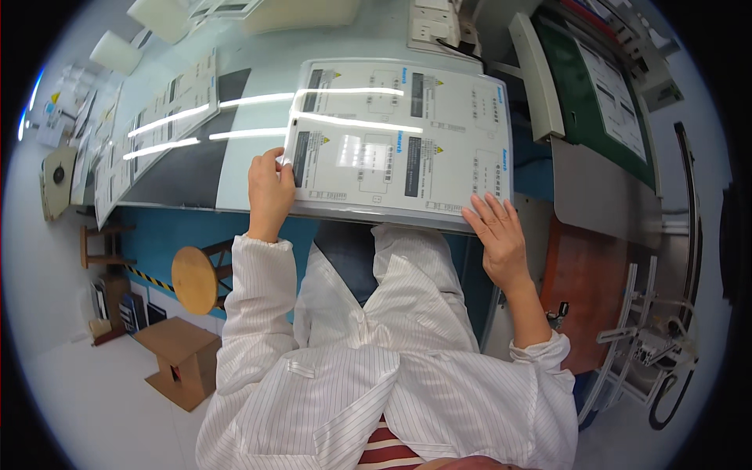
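Note:
A stack of glossy printed sheets [337, 168] lies on the table in front of me, with label-like panels in black, blue and yellow and ceiling lights reflected on top. My left hand [271, 188] is at the stack's left edge, its fingers curled and its thumb and forefinger closed on the edge of the top sheet. My right hand [498, 235] rests at the near right corner, fingers stretched out and slightly apart, fingertips touching the sheet. How many sheets the left fingers hold cannot be made out.
More printed sheets [168, 117] lie on a dark mat [188, 172] at the left. A machine with a green bed [580, 86] stands at the right, bearing another sheet. A power socket box [432, 27] sits at the back. A round wooden stool [196, 280] and a cardboard box [180, 360] stand below left.

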Available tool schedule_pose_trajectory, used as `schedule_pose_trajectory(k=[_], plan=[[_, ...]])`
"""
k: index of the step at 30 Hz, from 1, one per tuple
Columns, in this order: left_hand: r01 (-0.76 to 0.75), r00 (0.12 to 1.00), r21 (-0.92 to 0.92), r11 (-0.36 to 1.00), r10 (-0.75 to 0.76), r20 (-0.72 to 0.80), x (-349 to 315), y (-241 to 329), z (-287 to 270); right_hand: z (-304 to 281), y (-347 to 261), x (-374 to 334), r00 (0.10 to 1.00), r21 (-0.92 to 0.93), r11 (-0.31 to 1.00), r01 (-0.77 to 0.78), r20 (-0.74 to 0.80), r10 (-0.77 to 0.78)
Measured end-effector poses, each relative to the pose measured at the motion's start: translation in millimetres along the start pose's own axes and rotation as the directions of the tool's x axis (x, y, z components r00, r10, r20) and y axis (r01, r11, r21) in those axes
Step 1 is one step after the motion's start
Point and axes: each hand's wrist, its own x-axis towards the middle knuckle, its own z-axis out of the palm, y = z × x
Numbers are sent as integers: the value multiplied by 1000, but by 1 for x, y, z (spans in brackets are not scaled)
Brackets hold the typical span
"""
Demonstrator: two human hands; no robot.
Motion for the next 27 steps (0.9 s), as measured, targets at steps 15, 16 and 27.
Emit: schedule_pose_trajectory(k=[15,16,27], plan=[[39,999,-110,993,-42,-31,31,-19,38,-22,193,4,814,-152,844,-514,-397,424],[18,1000,-125,992,-21,-19,30,-19,40,-18,216,-2,756,-176,782,-597,-451,475],[39,997,-64,997,-43,-60,25,-5,41,-26,318,-15,471,-249,403,-881,-547,692]])
